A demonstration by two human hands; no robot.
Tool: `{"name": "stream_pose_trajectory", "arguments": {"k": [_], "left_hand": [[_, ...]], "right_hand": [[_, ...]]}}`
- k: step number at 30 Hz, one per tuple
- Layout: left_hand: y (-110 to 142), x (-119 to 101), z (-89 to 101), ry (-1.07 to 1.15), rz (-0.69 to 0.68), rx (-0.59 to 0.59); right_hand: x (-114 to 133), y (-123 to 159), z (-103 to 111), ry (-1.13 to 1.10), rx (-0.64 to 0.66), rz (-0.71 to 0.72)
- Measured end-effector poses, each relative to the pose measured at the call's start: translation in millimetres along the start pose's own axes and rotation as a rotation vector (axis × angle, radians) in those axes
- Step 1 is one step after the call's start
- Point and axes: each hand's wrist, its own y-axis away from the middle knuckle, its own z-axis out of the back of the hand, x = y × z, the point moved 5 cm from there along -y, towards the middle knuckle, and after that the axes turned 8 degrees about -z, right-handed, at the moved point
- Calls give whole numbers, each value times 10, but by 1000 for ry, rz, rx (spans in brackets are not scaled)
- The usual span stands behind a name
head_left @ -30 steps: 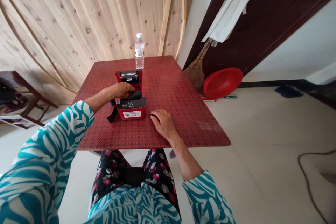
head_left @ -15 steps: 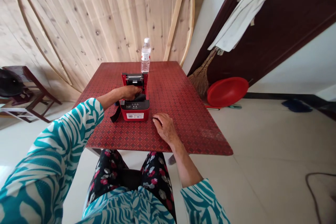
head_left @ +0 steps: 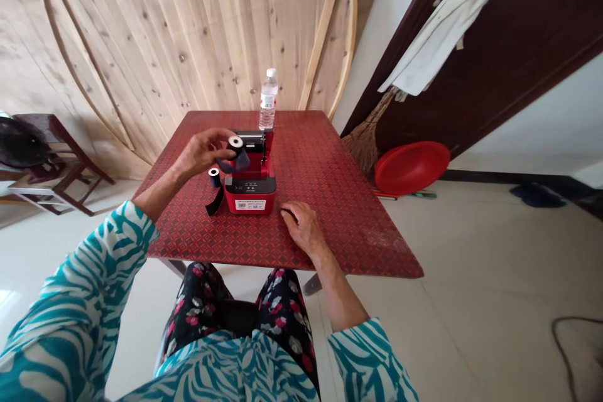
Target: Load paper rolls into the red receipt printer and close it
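Note:
A small red and black label printer [head_left: 250,203] stands on the table with its lid raised. My left hand [head_left: 202,152] pinches a black ribbon roll [head_left: 235,147] with a white core, above the printer's left side. A loose dark end of film hangs from that roll. Beside the printer on its left, a second black roll [head_left: 215,178] stands upright, its strip trailing onto the table. My right hand [head_left: 304,226] rests on the tabletop just right of the printer, fingers loosely bent and holding nothing.
The red patterned table [head_left: 348,226] carries a clear water bottle [head_left: 268,103] behind the printer. Round wooden boards [head_left: 198,31] lean behind it. To the right are a straw broom [head_left: 370,138] and a red basin [head_left: 409,169]. A chair [head_left: 51,163] stands left.
My left hand has come up out of the open printer and moved left, bringing the ribbon roll with it. The standing roll now shows fully. My right hand stays put.

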Motion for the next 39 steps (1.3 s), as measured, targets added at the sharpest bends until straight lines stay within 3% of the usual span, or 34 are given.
{"name": "stream_pose_trajectory", "arguments": {"k": [4, 7, 10, 14, 19, 27, 33, 37, 39], "left_hand": [[91, 450, 377, 299, 107, -302], [121, 845, 455, 371, 217, -414], [136, 1154, 357, 391, 333, -404], [137, 1387, 112, 389, 379, -260], [128, 1563, -88, 365, 316, -112], [137, 1693, -86, 332, 198, -1], [234, 1738, -5, 257, 275, -73], [552, 1734, 181, 108, 421, -300], [743, 1645, 218, 75, 432, -345]], "right_hand": [[-20, 2, -4, 10, -4, 15], [-42, 4, -3, 9, -17, 24], [-54, 5, -1, 8, -16, 21], [-55, 8, 9, 21, -12, 4], [-41, 9, 24, 28, -2, -1], [-39, 4, 18, 33, 6, 2], [-53, 0, 5, 22, -7, 15], [-51, 2, -1, 30, -11, 24], [-48, 0, -6, 34, -13, 30]]}}
